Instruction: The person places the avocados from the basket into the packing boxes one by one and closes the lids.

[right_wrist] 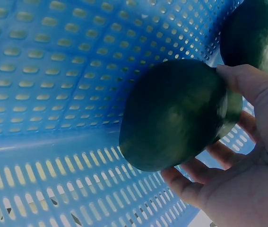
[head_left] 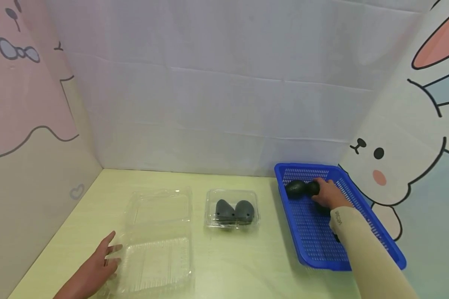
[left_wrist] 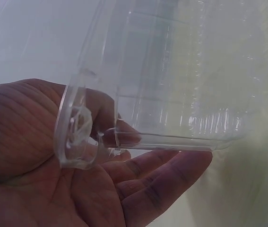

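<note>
The right hand (head_left: pixel 331 195) is down in the blue basket (head_left: pixel 321 264), thumb and fingers curved round a dark green piece (right_wrist: pixel 169 118), so I take the step in hand to be picking that piece out. Only the fingertips seem to meet it, with a gap at the palm; the next move likely calls for a surer grip, then a lift past the rim.

The left hand (head_left: pixel 93 268), well apart across the desk (head_left: pixel 247 261), has its fingers loosely spread at the edge of an unfolded clear box (head_left: pixel 155 261). It grips nothing that I can make out; whether it bears on the plastic I can't tell.

The held piece is smooth and rounded, deep green going nearly black, with a soft shine on its flank. Another dark piece (right_wrist: pixel 249 35) lies just beyond the right thumb. Between the 2 hands sits a lidded clear box (head_left: pixel 243 195) with 2 greyish pieces (head_left: pixel 244 211) inside, the nearer to the left hand narrowing to a blunt tip.
</note>
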The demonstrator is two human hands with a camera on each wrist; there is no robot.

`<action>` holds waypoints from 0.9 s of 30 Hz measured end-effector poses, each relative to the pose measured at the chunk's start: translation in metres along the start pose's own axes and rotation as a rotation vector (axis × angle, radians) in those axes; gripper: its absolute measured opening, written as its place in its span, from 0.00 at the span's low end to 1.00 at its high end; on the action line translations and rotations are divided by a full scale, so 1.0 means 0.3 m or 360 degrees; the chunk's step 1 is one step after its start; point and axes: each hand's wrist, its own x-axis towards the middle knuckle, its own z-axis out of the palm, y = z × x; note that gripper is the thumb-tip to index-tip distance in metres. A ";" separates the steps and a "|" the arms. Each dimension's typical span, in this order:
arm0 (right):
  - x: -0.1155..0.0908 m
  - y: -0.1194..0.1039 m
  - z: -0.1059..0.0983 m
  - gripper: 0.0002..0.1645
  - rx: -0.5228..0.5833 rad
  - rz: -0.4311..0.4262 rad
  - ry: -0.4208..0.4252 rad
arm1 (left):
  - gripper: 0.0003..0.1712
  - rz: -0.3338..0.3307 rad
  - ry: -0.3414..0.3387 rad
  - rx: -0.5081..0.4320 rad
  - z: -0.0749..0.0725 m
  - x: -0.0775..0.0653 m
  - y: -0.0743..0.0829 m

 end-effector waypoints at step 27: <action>0.019 0.003 0.023 0.38 -0.0049 -0.0063 0.0029 | 0.46 -0.0097 0.0014 -0.0134 0.034 0.002 -0.007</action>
